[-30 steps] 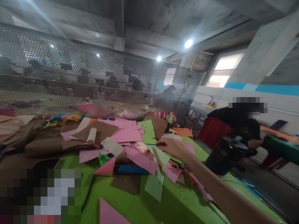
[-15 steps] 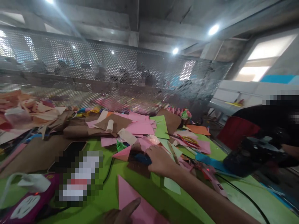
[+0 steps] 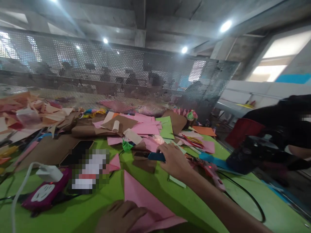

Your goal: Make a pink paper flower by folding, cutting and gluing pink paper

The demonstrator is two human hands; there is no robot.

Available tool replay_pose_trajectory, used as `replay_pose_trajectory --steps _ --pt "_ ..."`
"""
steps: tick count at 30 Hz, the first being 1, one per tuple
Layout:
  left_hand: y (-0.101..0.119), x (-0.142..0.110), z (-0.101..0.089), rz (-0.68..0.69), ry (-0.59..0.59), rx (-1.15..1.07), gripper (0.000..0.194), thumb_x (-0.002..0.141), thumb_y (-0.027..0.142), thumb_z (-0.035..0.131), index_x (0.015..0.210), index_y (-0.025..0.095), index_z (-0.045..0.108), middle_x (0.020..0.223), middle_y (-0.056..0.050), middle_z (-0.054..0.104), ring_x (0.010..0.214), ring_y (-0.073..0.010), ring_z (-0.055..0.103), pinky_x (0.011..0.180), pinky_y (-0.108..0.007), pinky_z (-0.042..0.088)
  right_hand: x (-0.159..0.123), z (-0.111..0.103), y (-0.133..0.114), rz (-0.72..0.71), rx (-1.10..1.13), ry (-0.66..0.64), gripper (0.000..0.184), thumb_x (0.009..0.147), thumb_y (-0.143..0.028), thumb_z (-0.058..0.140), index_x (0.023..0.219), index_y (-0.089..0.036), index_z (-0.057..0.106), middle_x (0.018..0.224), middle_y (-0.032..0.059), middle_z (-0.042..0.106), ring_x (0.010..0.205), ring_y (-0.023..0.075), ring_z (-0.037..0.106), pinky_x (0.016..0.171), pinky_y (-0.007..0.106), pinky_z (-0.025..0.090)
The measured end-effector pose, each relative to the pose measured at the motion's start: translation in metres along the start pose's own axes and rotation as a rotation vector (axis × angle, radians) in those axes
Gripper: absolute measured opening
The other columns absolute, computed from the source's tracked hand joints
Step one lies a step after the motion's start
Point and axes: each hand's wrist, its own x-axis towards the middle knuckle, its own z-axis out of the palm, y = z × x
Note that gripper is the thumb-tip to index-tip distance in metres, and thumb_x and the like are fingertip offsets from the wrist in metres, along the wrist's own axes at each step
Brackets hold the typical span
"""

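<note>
Paper [image 3: 147, 199] edge under unclenched left hand [image 3: 125, 214], right hand [image 3: 174, 161] grasping blue handle [image 3: 155, 157], green tabletop [image 3: 161, 187] between

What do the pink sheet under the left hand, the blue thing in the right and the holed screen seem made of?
Pink sheet: paper or thin card, matte, with crisp straight edges.
Blue thing: perhaps plastic, evenly coloured and smooth-looking, though blur leaves this open.
Holed screen: probably metal, grey with a dull sheen, given its regular rows of small holes.
</note>
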Motion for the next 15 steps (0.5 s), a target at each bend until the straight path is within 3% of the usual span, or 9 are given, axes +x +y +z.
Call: replay_pose_trajectory --steps 5,9,13,15 --pt "0.007 0.004 -0.021 0.123 -0.041 0.073 0.050 0.085 0.065 0.049 0.126 0.036 0.054 0.102 0.003 0.075 0.083 -0.0165 0.073 0.077 -0.027 0.055 -0.024 -0.014 0.013 0.053 0.053 0.019 0.029 0.071 -0.009 0.054 0.098 -0.019 0.055 0.101 0.0077 0.060 0.091 0.0234 0.056 0.074 0.029 0.036" --pt "0.015 0.003 -0.018 0.111 -0.043 0.118 0.050 0.088 0.065 0.044 0.127 0.035 0.052 0.099 0.004 0.075 0.084 -0.0179 0.072 0.082 -0.031 0.055 -0.052 -0.017 0.027 0.062 0.248 -0.001 0.039 0.066 -0.005 0.050 0.102 -0.021 0.056 0.103 0.0065 0.061 0.093 0.0234 0.058 0.079 0.031 0.040" --pt "0.033 0.009 -0.016 0.009 -0.070 0.146 0.046 0.085 0.058 0.056 0.122 0.030 0.057 0.100 0.000 0.075 0.085 -0.0211 0.071 0.089 -0.038 0.052 -0.081 -0.014 0.042 0.051 0.366 -0.042 0.039 0.067 -0.009 0.052 0.103 -0.022 0.057 0.108 0.0074 0.063 0.101 0.0269 0.058 0.086 0.037 0.041" --pt "0.044 0.016 -0.021 -0.078 -0.131 0.119 0.045 0.080 0.045 0.068 0.121 0.028 0.058 0.102 -0.002 0.074 0.088 -0.0240 0.069 0.094 -0.044 0.049 -0.095 -0.012 0.046 0.066 0.380 -0.064 0.040 0.067 -0.012 0.054 0.106 -0.022 0.058 0.113 0.0085 0.063 0.107 0.0289 0.056 0.091 0.040 0.041"
